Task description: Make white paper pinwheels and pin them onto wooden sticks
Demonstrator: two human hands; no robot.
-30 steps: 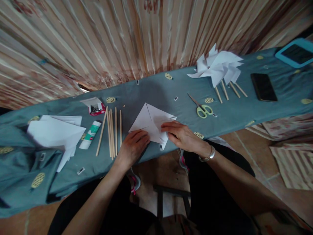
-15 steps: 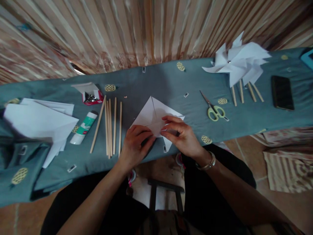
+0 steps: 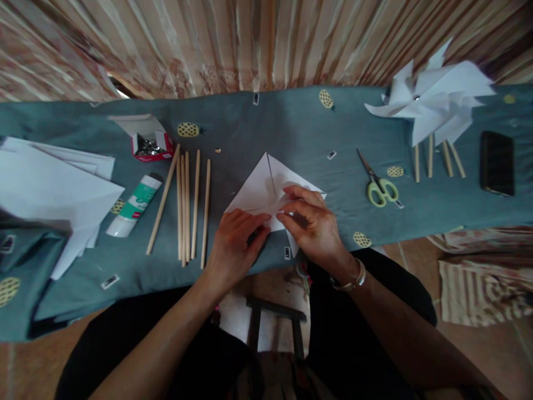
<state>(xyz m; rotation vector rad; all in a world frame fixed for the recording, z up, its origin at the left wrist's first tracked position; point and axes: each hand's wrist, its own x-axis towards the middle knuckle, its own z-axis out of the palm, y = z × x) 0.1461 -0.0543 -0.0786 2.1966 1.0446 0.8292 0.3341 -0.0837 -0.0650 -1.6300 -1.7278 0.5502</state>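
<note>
My left hand (image 3: 236, 240) is steadying slit white paper (image 3: 255, 190) on teal tablecloth (image 3: 302, 130) before me; whether fingers are gripping, cannot tell. My right hand (image 3: 317, 223) is pinching paper near centre, fingertips together. Seemingly I am bending corner inward; next move is needing steady hold.

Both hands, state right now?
Left hand: on the white paper, grip can't be told.
Right hand: closed, pinching the white paper near its middle.

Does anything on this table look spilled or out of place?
Nothing looks spilled; the metal pieces sit inside an open red box. Slightly odd: one wooden stick lies slanted beside the straighter sticks, and a tiny brownish scrap, too small to identify, lies on the cloth.
</note>
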